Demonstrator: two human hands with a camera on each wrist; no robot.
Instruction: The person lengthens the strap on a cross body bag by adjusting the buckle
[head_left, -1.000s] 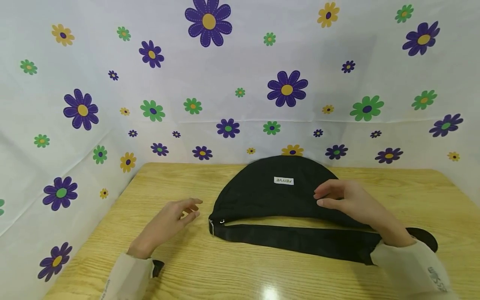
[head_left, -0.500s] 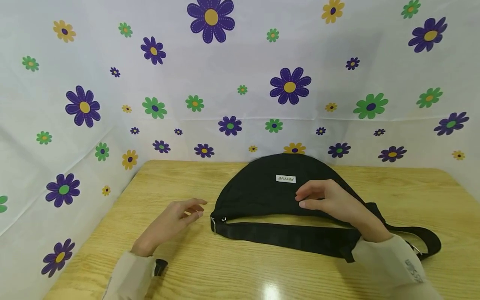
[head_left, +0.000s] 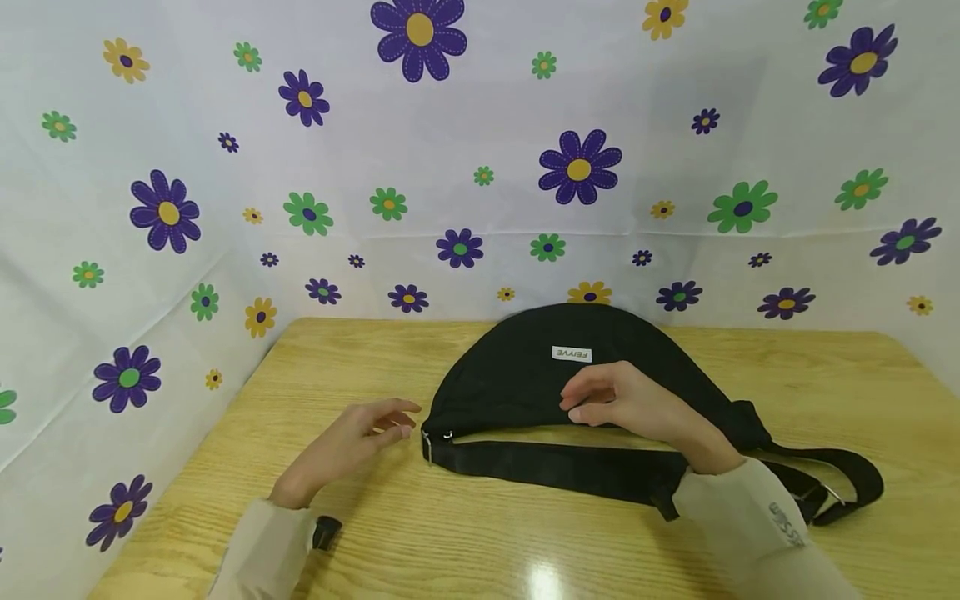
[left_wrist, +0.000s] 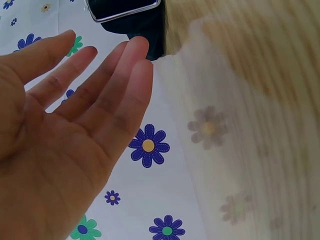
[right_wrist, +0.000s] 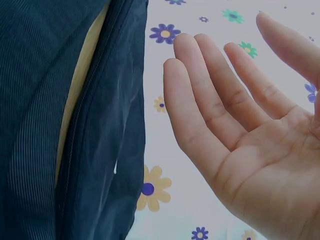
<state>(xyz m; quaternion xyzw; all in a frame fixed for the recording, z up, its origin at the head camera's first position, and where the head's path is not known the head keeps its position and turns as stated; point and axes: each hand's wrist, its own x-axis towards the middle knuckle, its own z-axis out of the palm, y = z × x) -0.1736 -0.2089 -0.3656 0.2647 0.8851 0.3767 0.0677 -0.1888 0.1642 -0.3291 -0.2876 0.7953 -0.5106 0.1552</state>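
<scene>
A black half-moon sling bag (head_left: 517, 375) lies on the wooden table, its curved edge toward the back and a white label (head_left: 572, 354) on its front. Its wide strap (head_left: 555, 467) runs along the near side, with a metal slider (head_left: 427, 447) at the left end. My left hand (head_left: 352, 446) hovers just left of that end, fingers relaxed and holding nothing; in the left wrist view the slider (left_wrist: 127, 14) appears beyond the fingertips. Over the bag's lower middle hangs my right hand (head_left: 626, 404), loosely bent and gripping nothing. The right forearm hides part of the strap.
A strap loop with a metal ring (head_left: 832, 495) lies at the right on the wooden table (head_left: 360, 358). White cloth with printed flowers (head_left: 480, 108) covers the back and left walls. A small black piece (head_left: 326, 533) shows beside the left cuff.
My right hand has moved left across the bag, uncovering its right end and the strap loop. The left hand has shifted slightly right, closer to the slider. The bag stays put.
</scene>
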